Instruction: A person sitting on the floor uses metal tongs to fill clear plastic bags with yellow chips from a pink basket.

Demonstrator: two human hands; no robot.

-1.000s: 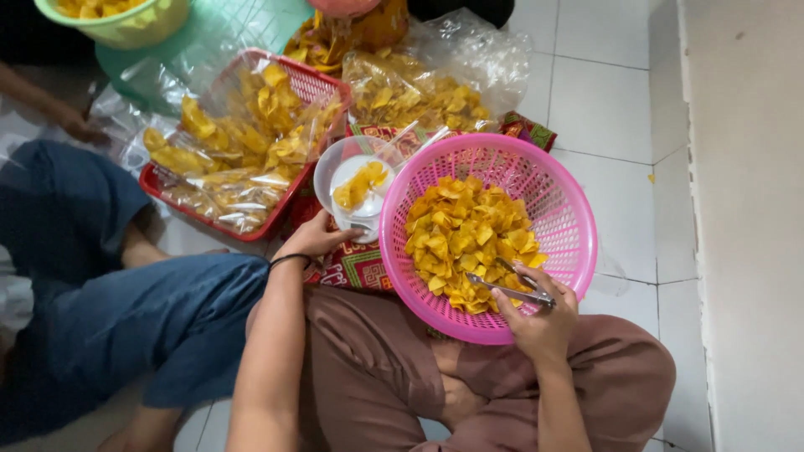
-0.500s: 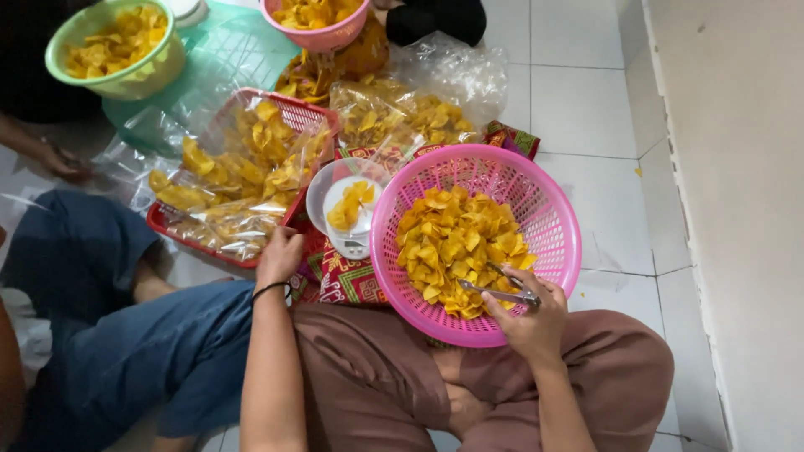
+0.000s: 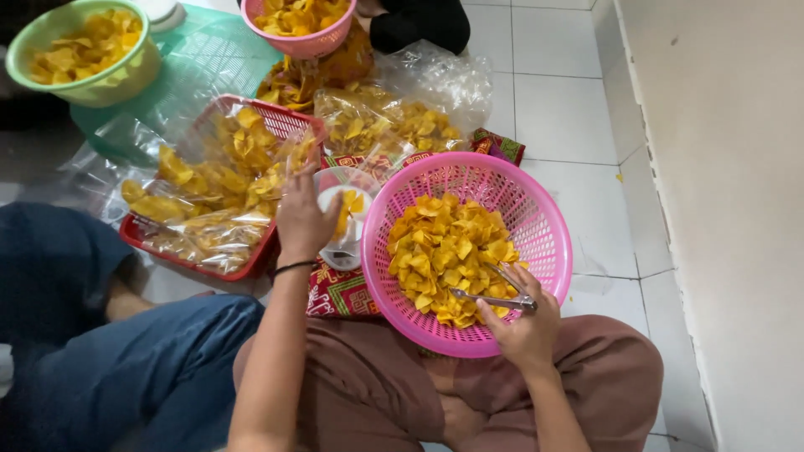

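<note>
The right hand gripped a pair of metal tongs near their hinge end, fingers wrapped around both arms. The tongs were thin and silver, and their arms stood a little apart, the tips resting on the chips without clearly pinching any. The chips were thin, curled, golden-yellow pieces, some darker at the edges, heaped inside the pink basket, a round plastic one with a slotted wall. The tongs lay across the near side of that basket, over the heap.

The left hand was raised just left of the pink basket, its back to the camera and fingers pointing away, covering part of a small white scale. A clear round tray on the scale held a few yellow chips. Whether this hand gripped anything could not be told; a black band circled its wrist.

Left of the pink basket stood a red basket filled with clear bags of chips. Beyond it sat a green bowl of chips, and a second, smaller pink bowl stood behind the pink basket. A patterned red cloth lay beneath the scale, touching the pink basket's left edge.
</note>
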